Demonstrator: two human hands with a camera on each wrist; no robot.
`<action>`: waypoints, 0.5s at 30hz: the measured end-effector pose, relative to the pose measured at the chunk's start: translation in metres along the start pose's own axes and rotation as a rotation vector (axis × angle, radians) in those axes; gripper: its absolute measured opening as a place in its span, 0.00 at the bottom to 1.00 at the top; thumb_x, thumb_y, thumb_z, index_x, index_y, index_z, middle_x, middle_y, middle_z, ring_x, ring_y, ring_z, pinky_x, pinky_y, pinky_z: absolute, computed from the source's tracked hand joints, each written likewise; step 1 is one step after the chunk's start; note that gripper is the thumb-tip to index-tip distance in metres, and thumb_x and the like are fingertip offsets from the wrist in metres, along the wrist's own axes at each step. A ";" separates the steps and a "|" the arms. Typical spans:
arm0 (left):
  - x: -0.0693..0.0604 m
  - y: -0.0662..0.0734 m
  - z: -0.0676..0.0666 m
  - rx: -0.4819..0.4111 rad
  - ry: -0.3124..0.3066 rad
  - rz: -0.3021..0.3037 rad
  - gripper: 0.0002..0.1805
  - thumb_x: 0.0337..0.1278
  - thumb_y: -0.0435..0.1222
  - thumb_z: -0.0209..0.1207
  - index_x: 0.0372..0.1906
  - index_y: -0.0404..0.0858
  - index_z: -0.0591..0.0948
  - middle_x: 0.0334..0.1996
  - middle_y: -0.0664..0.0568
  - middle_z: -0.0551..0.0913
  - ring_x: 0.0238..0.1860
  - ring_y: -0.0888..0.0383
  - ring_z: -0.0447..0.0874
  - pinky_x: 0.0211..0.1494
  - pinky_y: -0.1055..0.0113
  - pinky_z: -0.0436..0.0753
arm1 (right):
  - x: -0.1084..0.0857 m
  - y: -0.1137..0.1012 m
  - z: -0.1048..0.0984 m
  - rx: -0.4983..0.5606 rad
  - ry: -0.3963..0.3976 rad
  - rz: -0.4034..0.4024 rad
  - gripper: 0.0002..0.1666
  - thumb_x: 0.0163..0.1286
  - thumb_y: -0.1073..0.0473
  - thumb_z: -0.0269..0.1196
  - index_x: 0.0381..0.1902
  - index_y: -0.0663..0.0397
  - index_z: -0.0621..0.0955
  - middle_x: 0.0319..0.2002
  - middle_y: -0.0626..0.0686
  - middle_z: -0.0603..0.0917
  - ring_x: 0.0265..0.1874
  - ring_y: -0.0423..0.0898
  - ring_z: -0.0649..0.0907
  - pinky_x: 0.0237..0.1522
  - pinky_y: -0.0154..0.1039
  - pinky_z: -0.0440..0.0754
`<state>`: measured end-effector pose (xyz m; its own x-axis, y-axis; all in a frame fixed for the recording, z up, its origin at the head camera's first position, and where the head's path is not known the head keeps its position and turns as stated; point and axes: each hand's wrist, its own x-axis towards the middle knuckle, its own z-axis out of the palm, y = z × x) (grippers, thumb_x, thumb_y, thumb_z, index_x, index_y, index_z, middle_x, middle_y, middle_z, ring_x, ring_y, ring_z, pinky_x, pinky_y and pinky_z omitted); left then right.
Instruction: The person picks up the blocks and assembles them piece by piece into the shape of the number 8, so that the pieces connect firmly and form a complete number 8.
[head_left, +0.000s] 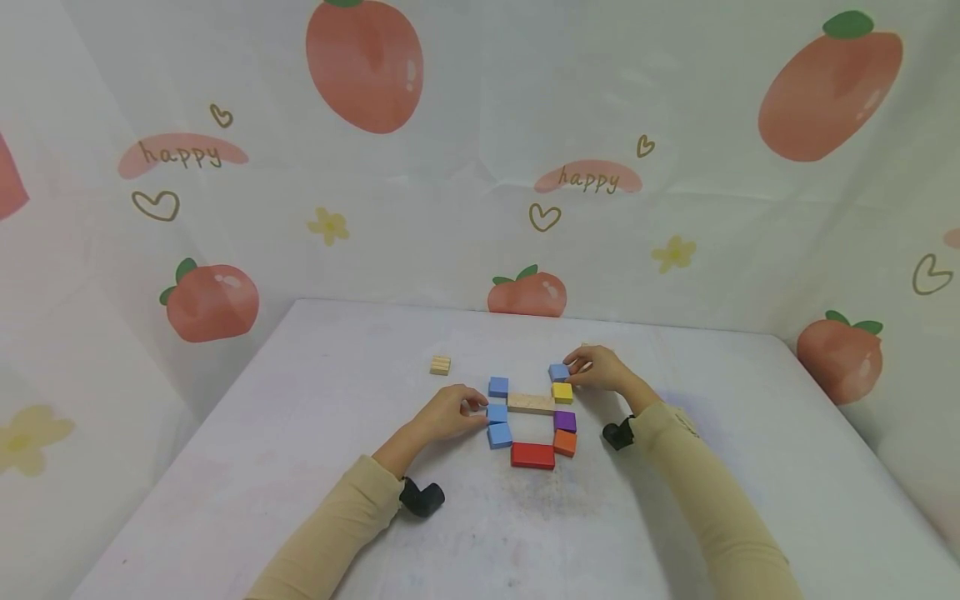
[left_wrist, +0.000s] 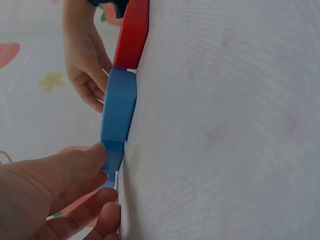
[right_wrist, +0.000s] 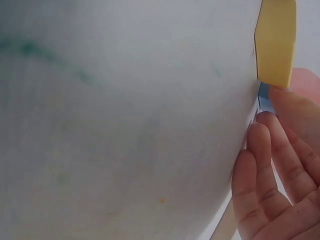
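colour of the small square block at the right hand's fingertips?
The small square block is plain blue; it shows best in the head view.

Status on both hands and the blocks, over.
Left hand on middle-left blue block. Right hand on far-right blue block. Yellow block beside it; nothing visibly blocking.

I'm beside what looks like a small staged booth for recording. White cloth (head_left: 450, 200), printed with peaches (head_left: 364, 71), hearts (head_left: 156, 206) and the word "happy" (head_left: 182, 155), hangs behind and along both sides of a white, smudged worktop (head_left: 300, 392). A black device (head_left: 422, 498) at each beige sleeve (head_left: 341, 521) suits filming. Home or lab beyond it, I can't tell.
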<state>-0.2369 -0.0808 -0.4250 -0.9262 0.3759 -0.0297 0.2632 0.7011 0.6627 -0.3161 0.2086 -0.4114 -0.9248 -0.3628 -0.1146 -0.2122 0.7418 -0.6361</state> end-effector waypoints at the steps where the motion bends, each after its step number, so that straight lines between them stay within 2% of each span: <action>1: 0.000 0.000 0.000 0.001 0.000 -0.001 0.14 0.52 0.37 0.64 0.45 0.38 0.82 0.37 0.50 0.81 0.35 0.60 0.73 0.42 0.69 0.77 | 0.000 0.000 0.000 -0.002 -0.002 -0.002 0.20 0.59 0.62 0.66 0.48 0.65 0.78 0.38 0.61 0.82 0.40 0.52 0.81 0.44 0.42 0.81; 10: 0.000 0.000 0.000 0.006 -0.002 0.009 0.14 0.52 0.36 0.64 0.45 0.38 0.82 0.37 0.50 0.81 0.35 0.60 0.73 0.41 0.70 0.76 | -0.003 0.000 -0.001 -0.038 -0.007 -0.006 0.20 0.64 0.57 0.62 0.51 0.63 0.78 0.40 0.60 0.80 0.40 0.50 0.78 0.39 0.35 0.77; 15: 0.000 0.000 0.000 0.007 -0.001 0.017 0.14 0.52 0.36 0.64 0.45 0.38 0.82 0.37 0.50 0.81 0.34 0.61 0.72 0.40 0.71 0.76 | -0.004 0.000 -0.001 -0.027 -0.010 -0.009 0.20 0.65 0.57 0.61 0.51 0.63 0.78 0.41 0.60 0.80 0.40 0.50 0.79 0.40 0.37 0.78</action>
<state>-0.2368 -0.0813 -0.4247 -0.9213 0.3883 -0.0195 0.2806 0.6988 0.6580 -0.3123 0.2106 -0.4097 -0.9196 -0.3752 -0.1165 -0.2292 0.7533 -0.6165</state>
